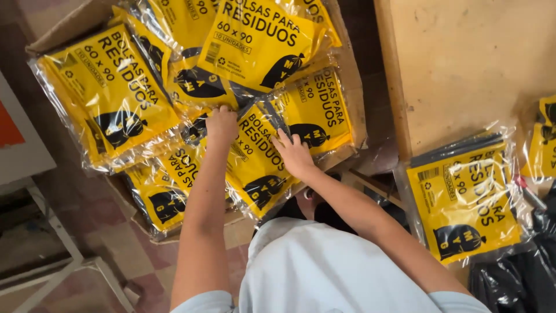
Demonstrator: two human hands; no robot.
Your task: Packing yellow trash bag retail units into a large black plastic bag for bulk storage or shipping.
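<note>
Below us on the floor sits a cardboard box [347, 87], its flaps spread, heaped with flat yellow packs of bags in clear wrap. We count about 7 packs in it, overlapping at loose angles and spilling toward the near flap rather than lying in a neat stack, so the sorting looks to us well under way but far from tidy. To our right stands the table [463, 64], mostly bare wood, with 1 more yellow pack [463, 203] hanging over its near edge and a sliver of another pack [544, 145] at the frame's right border; black bags [521, 272] bunch below them. A white metal frame [52, 232] stands on the tiled floor to the left.

Our left hand [222, 123] is curled, knuckles up, pressing into the seam between 2 packs at the middle of the heap; we cannot tell whether it grips anything. Our right hand [293, 152] lies flat, fingers spread, on the front pack [260, 168], which tilts over the box's near edge.

Room is tight: the box nearly touches the table's side, and the front pack could slide off. Open space lies mainly on the tabletop.
</note>
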